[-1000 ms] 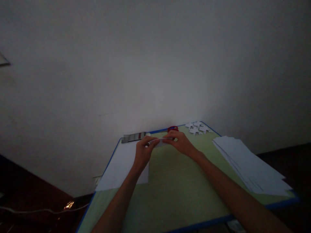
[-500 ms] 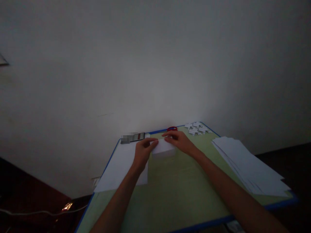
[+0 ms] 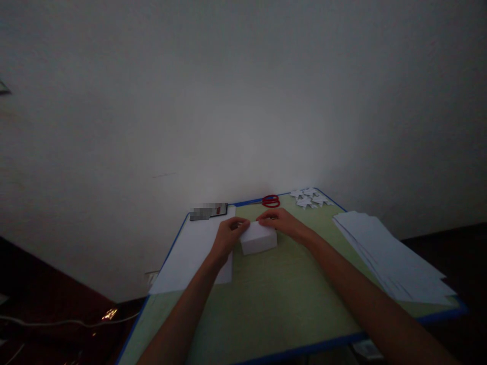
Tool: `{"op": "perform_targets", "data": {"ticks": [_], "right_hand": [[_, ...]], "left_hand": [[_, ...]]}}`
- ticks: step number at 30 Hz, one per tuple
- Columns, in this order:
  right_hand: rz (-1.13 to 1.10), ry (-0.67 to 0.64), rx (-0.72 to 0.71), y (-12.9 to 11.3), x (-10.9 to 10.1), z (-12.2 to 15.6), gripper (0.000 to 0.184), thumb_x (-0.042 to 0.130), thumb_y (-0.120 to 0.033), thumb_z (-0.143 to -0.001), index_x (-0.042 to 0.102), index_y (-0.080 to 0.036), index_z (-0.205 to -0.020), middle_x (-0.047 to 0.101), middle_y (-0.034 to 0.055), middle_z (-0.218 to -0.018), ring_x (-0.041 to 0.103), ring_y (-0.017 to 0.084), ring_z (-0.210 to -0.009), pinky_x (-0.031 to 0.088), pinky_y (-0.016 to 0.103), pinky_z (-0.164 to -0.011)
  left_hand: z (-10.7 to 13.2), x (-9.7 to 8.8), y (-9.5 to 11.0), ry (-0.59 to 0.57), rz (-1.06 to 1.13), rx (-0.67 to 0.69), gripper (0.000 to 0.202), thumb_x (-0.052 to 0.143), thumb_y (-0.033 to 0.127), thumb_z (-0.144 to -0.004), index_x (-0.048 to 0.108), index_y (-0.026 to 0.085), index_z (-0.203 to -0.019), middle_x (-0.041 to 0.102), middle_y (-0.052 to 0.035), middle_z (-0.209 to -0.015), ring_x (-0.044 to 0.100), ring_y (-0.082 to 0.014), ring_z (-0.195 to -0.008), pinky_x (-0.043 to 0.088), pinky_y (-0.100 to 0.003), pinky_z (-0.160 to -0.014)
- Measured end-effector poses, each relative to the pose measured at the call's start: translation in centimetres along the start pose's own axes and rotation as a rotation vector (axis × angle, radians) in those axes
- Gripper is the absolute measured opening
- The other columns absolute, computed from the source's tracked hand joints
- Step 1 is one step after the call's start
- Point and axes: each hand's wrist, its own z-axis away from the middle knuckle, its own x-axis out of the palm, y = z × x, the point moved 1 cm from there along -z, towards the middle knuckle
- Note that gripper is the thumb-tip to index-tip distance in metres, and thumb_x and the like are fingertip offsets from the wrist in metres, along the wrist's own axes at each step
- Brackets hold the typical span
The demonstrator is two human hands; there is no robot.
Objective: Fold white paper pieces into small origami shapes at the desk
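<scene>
A small white piece of folded paper [image 3: 259,239] is held between my two hands above the pale green table. My left hand [image 3: 229,234] pinches its far left corner between thumb and fingers. On the far right side, my right hand [image 3: 280,223] pinches the same paper, its fingertips close to those of the left. The near part of the paper bends downward towards me. Its far edge is partly hidden by my fingers.
White sheets [image 3: 190,251] lie at the left, with a phone [image 3: 219,210] at their far end. Red-handled scissors [image 3: 271,201] and several folded paper shapes [image 3: 307,201] sit along the back. Fanned sheets [image 3: 388,253] cover the right side. The table [image 3: 281,304] has a blue edge; a wall stands behind.
The folded paper has tilted, so more of its near face shows. My right hand has shifted slightly nearer, and the scissors' handles are now uncovered. Both hands keep their pinch.
</scene>
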Motion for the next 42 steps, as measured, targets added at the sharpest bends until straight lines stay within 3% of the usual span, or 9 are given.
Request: {"op": "perform_targets", "data": {"ticks": [5, 9, 14, 19, 23, 27, 34, 38, 42], "right_hand": [[0.042, 0.113, -0.096, -1.8, -0.1, 0.1, 0.030, 0.071, -0.038, -0.084, 0.080, -0.019, -0.105, 0.078, 0.0058, -0.090, 0.065, 0.018, -0.073, 0.049, 0.030, -0.068], [0.123, 0.174, -0.165, -2.6, -0.4, 0.3, 0.027, 0.070, -0.038, -0.087, 0.079, -0.021, -0.106, 0.078, 0.0060, -0.098, 0.065, 0.018, -0.081, 0.050, 0.032, -0.077], [0.272, 0.064, -0.117, -0.9, -0.3, 0.2, 0.014, 0.069, -0.022, -0.083, 0.081, -0.018, -0.091, 0.080, 0.0062, -0.090, 0.069, 0.020, -0.082, 0.049, 0.031, -0.075], [0.412, -0.070, -0.042, 0.9, 0.3, 0.5, 0.016, 0.070, -0.016, -0.079, 0.082, -0.019, -0.088, 0.080, 0.0060, -0.083, 0.071, 0.020, -0.077, 0.050, 0.029, -0.071], [0.504, -0.119, -0.027, 1.0, 0.4, 0.7, 0.018, 0.071, -0.017, -0.081, 0.082, -0.019, -0.094, 0.077, 0.0047, -0.079, 0.068, 0.018, -0.070, 0.049, 0.027, -0.066], [0.602, -0.123, -0.092, 0.6, 0.7, 0.8, 0.021, 0.076, -0.014, -0.077, 0.081, -0.020, -0.097, 0.072, 0.0066, -0.095, 0.065, 0.018, -0.083, 0.048, 0.027, -0.075], [0.740, -0.142, -0.197, -1.0, 2.4, 3.2, 0.028, 0.054, -0.001, -0.090, 0.078, -0.014, -0.091, 0.069, 0.0105, -0.092, 0.064, 0.021, -0.087, 0.049, 0.033, -0.084], [0.812, -0.184, -0.267, -1.1, 2.5, 5.9, 0.038, 0.054, 0.001, -0.091, 0.077, -0.019, -0.115, 0.070, 0.0124, -0.111, 0.061, 0.026, -0.111, 0.048, 0.038, -0.101], [0.987, -0.135, -0.345, -0.7, 2.5, 7.5, 0.041, 0.055, -0.009, -0.098, 0.067, -0.022, -0.135, 0.068, 0.0156, -0.125, 0.062, 0.028, -0.118, 0.051, 0.044, -0.102]], "left_hand": [[0.4, -0.2, 1.3, 0.144, -0.048, 0.152, 0.027, 0.073, 0.044, -0.084, 0.080, 0.020, -0.093, 0.079, -0.0075, -0.096, 0.066, -0.0209, -0.082, 0.050, -0.032, -0.074], [0.5, -0.4, 1.6, 0.213, -0.284, 0.341, 0.020, 0.069, 0.037, -0.090, 0.079, 0.024, -0.102, 0.078, -0.0069, -0.105, 0.065, -0.0229, -0.095, 0.049, -0.036, -0.088], [0.2, 0.2, 0.2, 0.025, -0.497, 0.314, 0.013, 0.067, 0.027, -0.088, 0.079, 0.022, -0.091, 0.078, -0.0054, -0.083, 0.067, -0.0213, -0.079, 0.048, -0.033, -0.076], [0.5, 0.9, -1.2, -0.130, -0.609, 0.262, 0.017, 0.065, 0.026, -0.089, 0.080, 0.019, -0.086, 0.073, -0.0054, -0.074, 0.064, -0.0199, -0.067, 0.046, -0.031, -0.068], [0.7, 0.7, -1.5, -0.172, -0.679, 0.285, 0.015, 0.067, 0.024, -0.087, 0.080, 0.018, -0.093, 0.071, -0.0077, -0.085, 0.065, -0.0216, -0.078, 0.049, -0.032, -0.075], [0.9, 0.7, -1.4, -0.209, -0.727, 0.338, 0.016, 0.070, 0.022, -0.087, 0.077, 0.018, -0.100, 0.069, -0.0092, -0.094, 0.065, -0.0245, -0.092, 0.050, -0.035, -0.082], [2.2, 1.8, -0.7, -0.273, -0.831, 0.434, 0.023, 0.053, 0.012, -0.098, 0.075, 0.015, -0.093, 0.069, -0.0107, -0.095, 0.062, -0.0240, -0.094, 0.049, -0.035, -0.086], [3.4, 2.1, -0.3, -0.301, -0.894, 0.461, 0.026, 0.051, 0.009, -0.097, 0.075, 0.016, -0.096, 0.069, -0.0114, -0.097, 0.061, -0.0254, -0.096, 0.049, -0.038, -0.088], [5.0, 2.0, -0.2, -0.306, -0.938, 0.465, 0.033, 0.050, 0.005, -0.096, 0.072, 0.016, -0.118, 0.070, -0.0130, -0.107, 0.062, -0.0279, -0.102, 0.051, -0.042, -0.091]]}}
